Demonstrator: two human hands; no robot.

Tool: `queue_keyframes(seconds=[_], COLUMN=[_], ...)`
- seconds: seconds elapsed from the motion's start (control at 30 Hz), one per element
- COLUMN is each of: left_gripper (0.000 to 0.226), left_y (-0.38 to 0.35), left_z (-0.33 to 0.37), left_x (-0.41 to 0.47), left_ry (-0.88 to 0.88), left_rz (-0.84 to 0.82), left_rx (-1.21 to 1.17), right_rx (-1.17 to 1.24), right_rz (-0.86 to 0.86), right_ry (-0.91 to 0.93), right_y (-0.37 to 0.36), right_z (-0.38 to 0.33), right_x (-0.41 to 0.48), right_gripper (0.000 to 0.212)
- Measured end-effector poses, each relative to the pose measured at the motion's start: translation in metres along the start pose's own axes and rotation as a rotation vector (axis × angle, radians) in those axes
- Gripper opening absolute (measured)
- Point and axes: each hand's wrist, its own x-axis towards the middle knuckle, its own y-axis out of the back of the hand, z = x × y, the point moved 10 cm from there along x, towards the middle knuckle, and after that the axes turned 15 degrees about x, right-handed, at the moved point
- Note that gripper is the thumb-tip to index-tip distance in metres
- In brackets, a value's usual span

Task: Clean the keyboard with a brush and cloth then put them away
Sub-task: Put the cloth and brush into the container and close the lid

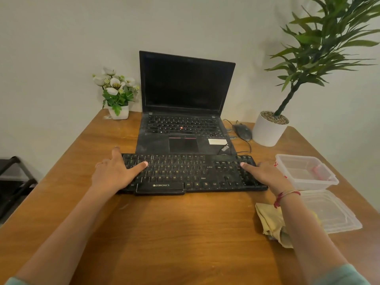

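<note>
**Both hands clasp the ends of the keyboard**

The left hand (115,171) grasps the left end of the keyboard (185,173). Its thumb lies straight across the keys and its fingers reach over the end and the far corner. The right hand (265,175) takes hold of the right end the same way: its thumb rests on the number-pad keys, while its fingers pass over the end, mostly hidden behind the hand. A red thread bracelet (285,195) circles the right wrist.

The keyboard is black and full-size, with pale lettering and a maker's name on the front lip. A greyish film of dust shows across its keys. It lies flat on the wooden table (185,233).

Just behind the keyboard stands an open laptop (185,99), its screen dark and its palm rest dusty. Behind the keyboard's right end is a black mouse (242,131), and beyond that a tall plant in a white pot (267,130). Behind the left end, against the wall, sits a small pot of white flowers (117,95).

Just right of the keyboard is a clear plastic box (287,161) with something small and pink (318,169) inside; what it is cannot be made out. In front of the box lies its clear lid (329,212). In front of the keyboard's right end, a crumpled yellow cloth (267,219) lies partly under the right forearm.
</note>
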Motion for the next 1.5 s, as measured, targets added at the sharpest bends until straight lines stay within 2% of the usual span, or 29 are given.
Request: queue_keyframes(seconds=[0.1,0.2,0.47,0.57,0.67,0.77,0.9,1.13,1.33,1.5], left_gripper=[0.118,0.12,0.119,0.127,0.152,0.153,0.153,0.15,0.15,0.154], left_y=[-0.002,-0.004,0.0,-0.002,-0.01,-0.015,-0.013,-0.004,-0.002,-0.009], left_z=[-0.004,-0.01,-0.01,-0.007,-0.003,0.0,-0.001,0.004,0.007,0.002], left_x=[0.002,0.0,-0.005,-0.007,-0.011,-0.02,-0.023,-0.026,-0.026,-0.02], left_ry=[0.0,-0.004,0.006,-0.028,-0.126,-0.198,-0.187,-0.215,-0.205,-0.169], left_rz=[-0.01,-0.001,-0.019,-0.074,-0.206,-0.272,-0.225,-0.149,-0.121,-0.153], left_rx=[-0.015,-0.034,-0.071,-0.081,-0.084,-0.072,-0.112,-0.174,-0.187,-0.175], right_rx=[-0.018,0.025,0.026,0.037,0.096,0.086,0.026,0.138,0.229,0.048], right_rz=[-0.051,-0.09,-0.167,-0.134,-0.082,-0.048,-0.032,-0.05,0.01,0.055], right_ry=[-0.007,-0.02,-0.206,-0.19,-0.144,-0.118,-0.084,-0.143,-0.138,-0.017], right_y=[0.002,0.01,0.015,0.011,0.011,0.017,0.019,0.012,0.014,0.014], right_z=[0.005,0.008,0.001,0.003,0.003,0.003,-0.003,-0.006,-0.003,-0.011], right_x=[0.002,0.006,0.023,0.024,0.025,0.026,0.028,0.033,0.037,0.038], right_gripper=[0.053,0.043,0.034,0.031,0.028,0.026,0.027,0.025,0.025,0.028])
